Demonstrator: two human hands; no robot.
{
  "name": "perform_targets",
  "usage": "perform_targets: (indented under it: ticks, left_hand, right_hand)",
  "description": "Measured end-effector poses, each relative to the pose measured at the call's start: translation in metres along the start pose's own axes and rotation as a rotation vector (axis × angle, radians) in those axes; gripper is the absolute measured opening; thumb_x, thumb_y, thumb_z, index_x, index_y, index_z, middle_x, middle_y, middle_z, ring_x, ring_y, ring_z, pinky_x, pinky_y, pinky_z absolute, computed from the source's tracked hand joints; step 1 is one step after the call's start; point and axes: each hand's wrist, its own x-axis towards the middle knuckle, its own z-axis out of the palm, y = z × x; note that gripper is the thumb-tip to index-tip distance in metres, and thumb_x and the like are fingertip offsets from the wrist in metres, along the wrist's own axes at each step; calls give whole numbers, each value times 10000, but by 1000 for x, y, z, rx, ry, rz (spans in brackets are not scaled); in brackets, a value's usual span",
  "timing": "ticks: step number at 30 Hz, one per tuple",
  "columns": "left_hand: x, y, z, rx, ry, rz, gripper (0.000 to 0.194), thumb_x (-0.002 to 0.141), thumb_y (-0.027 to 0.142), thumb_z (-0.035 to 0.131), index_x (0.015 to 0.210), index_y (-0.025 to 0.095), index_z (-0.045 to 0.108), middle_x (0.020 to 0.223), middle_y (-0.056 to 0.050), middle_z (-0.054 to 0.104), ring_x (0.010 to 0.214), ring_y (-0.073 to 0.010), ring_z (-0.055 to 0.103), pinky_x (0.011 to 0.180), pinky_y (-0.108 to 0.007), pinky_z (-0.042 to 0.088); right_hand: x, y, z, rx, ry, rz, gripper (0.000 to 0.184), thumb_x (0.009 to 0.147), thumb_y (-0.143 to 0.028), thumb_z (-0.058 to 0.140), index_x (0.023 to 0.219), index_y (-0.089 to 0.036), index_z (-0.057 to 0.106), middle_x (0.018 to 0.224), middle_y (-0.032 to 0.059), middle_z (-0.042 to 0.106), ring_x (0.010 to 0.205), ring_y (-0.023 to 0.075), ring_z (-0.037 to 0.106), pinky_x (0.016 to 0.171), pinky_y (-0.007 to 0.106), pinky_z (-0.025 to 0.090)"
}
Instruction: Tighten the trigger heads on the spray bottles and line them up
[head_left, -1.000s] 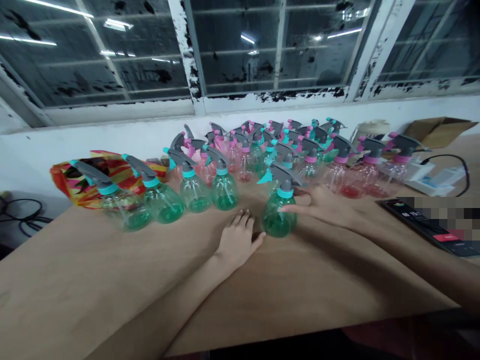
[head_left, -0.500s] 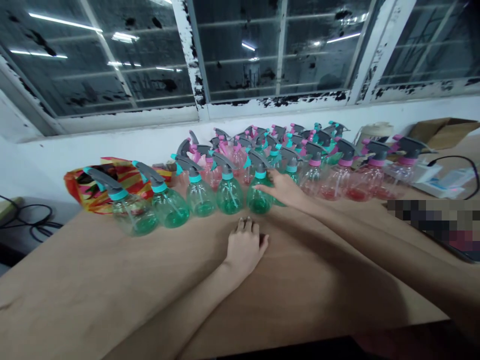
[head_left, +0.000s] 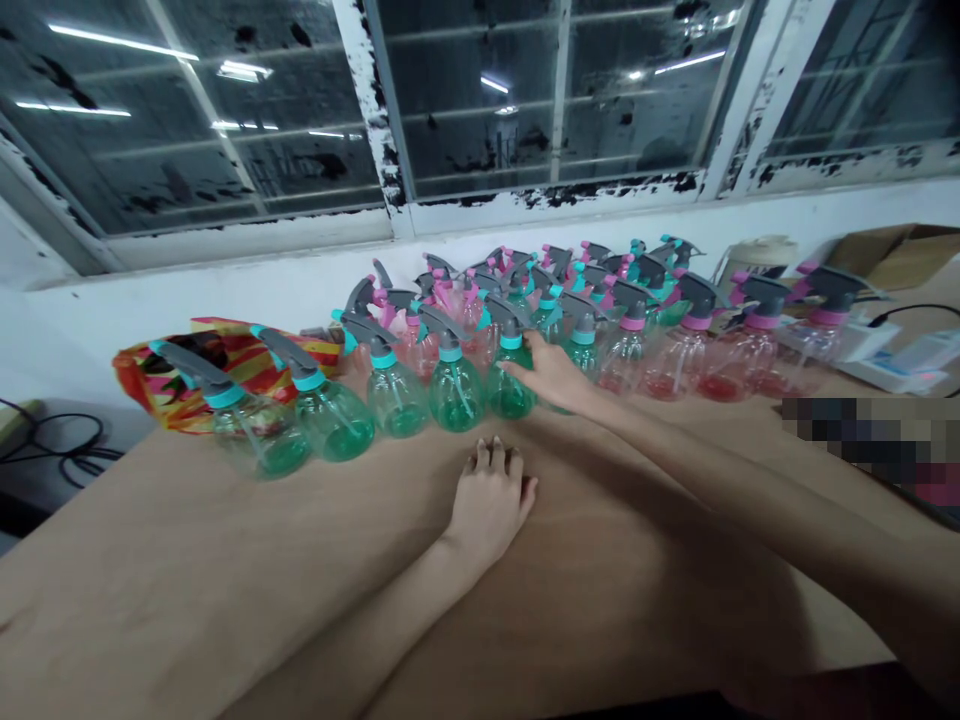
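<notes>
1 right hand [head_left: 553, 372] holds bottle [head_left: 513, 388]; tub [head_left: 759, 258] lettering blurs.

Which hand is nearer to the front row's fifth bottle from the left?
Right. The right hand touches that bottle; the left hand lies on the table before it.
</notes>
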Motion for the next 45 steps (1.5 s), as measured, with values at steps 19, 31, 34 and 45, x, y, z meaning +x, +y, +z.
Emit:
perform_targets:
  ticks: [19, 31, 34, 45]
  left_hand:
    - [1, -1, -1, 43, 2, 11, 373, 935, 302, 504, 1209, 56, 568, 1287, -229, 561, 1203, -362, 518, 892, -425, 487]
    - [1, -3, 1, 51, 25, 13, 353, 934, 284, 498, 1209, 74, 569, 1286, -221, 563, 1204, -356, 521, 890, -429, 495]
    - [1, -3, 0, 65, 23, 9, 349, 936, 287, 495, 1208, 82, 571, 1281, -212, 571, 1202, -350, 524, 883, -430, 502]
    - [0, -4, 4, 13, 162, -24, 306, 907, 320, 541, 1122, 115, 616, 1198, -155, 636, 1125, -325, 580, 880, -420, 493]
  right_hand:
    - [-44, 14, -22, 180, 76, -66, 374, 838, -321, 609, 1183, -183, 567, 1225, 135, 638, 1102, 267, 622, 919, 432, 495]
    - [-49, 70, -64, -13, 273, 132, 491, 788, -566, 596, 1082, -174, 626, 1002, 116, 719, 810, 290, 692, 739, 429, 508]
    - [-37, 70, -52, -78, 195, 170, 760, 732, -697, 560, 1249, -140, 531, 915, 127, 723, 839, 323, 687, 707, 419, 508]
    - [-54, 61, -45, -213, 174, 160, 714, 739, -734, 515, 1143, -147, 558, 941, 154, 692, 844, 357, 659, 639, 407, 476]
